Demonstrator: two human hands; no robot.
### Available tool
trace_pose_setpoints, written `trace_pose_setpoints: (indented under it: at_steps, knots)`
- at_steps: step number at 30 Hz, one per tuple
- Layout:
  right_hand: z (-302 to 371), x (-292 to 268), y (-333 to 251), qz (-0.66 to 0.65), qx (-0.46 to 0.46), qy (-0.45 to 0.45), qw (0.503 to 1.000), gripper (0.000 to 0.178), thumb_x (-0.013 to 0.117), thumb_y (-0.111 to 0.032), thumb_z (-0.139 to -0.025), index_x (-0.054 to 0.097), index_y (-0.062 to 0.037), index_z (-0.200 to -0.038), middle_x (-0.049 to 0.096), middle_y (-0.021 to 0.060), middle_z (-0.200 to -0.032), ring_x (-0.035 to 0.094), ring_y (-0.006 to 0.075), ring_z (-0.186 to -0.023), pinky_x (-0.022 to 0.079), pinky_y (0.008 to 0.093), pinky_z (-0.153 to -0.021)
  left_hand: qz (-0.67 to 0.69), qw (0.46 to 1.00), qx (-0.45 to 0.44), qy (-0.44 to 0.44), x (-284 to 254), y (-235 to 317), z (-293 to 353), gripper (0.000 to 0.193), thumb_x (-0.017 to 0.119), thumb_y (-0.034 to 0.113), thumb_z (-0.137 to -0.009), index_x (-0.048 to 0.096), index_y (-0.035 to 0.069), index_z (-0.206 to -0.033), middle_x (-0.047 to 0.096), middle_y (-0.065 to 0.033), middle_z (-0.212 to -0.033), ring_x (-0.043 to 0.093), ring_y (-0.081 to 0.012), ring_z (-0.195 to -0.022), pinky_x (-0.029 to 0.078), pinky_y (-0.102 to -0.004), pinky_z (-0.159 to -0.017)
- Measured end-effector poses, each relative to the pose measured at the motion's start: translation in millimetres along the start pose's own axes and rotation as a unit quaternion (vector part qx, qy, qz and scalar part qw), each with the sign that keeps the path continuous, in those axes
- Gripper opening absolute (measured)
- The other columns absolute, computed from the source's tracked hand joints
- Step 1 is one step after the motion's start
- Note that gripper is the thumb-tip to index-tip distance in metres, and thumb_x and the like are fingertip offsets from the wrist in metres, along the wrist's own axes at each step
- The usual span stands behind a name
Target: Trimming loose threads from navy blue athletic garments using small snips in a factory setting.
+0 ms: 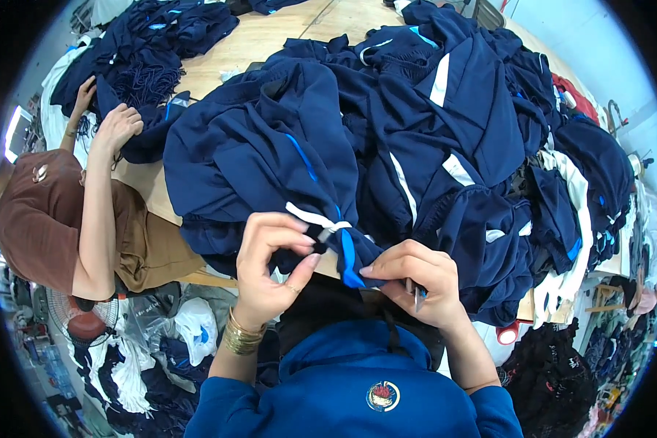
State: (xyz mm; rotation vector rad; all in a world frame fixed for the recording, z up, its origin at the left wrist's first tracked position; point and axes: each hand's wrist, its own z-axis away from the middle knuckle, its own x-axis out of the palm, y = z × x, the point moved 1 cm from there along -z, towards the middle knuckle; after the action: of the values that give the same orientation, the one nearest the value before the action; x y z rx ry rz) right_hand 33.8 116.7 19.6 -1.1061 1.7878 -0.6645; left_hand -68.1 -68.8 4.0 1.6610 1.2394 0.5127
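A navy garment piece with a bright blue strip [349, 259] and a white strip [310, 216] lies at the near edge of the pile, between my hands. My right hand [423, 277] pinches the navy cloth beside the blue strip's lower end. A small metal tool [416, 291], perhaps thread snips, is tucked in that hand, mostly hidden by the fingers. My left hand [266, 259] is close to the white strip, its fingers curved and the thumb apart from them. No cloth is plainly gripped in it.
Navy garments with white strips [452, 117] are heaped across the wooden table [285, 25]. At the left, another person's hand [117, 130] rests near more navy cloth [135, 55]. Below stand a fan [86, 321] and a white plastic bag [196, 328]; dark cloth [551, 379] lies at lower right.
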Motion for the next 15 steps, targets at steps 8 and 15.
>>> trace_pose_setpoints:
  at_steps: [8,15]
  knots:
    - [-2.6,17.1,-0.1,0.17,-0.144,0.06,0.973,0.031,0.067,-0.016,-0.06,0.065,-0.009,-0.091,0.057,0.0016,-0.077,0.057,0.0136,-0.06,0.044,0.024,-0.049,0.451,0.782,-0.378,-0.204,16.7,9.5,22.9,0.041,0.041,0.032,-0.095,0.056,-0.006,-0.102,0.062,-0.0125,-0.087,0.062,-0.0147,-0.07,0.049,-0.0233,-0.061]
    - [10.0,30.6,2.9,0.221,-0.154,0.1,0.958,0.029,0.067,-0.008,-0.061,0.063,-0.0052,-0.09,0.055,0.0045,-0.077,0.055,0.0143,-0.058,0.043,0.0242,-0.048,0.41,0.86,-0.302,-0.031,22.3,2.6,22.5,0.023,0.053,0.006,-0.085,0.054,-0.002,-0.107,0.061,-0.0086,-0.096,0.058,-0.0133,-0.088,0.048,-0.0271,-0.08]
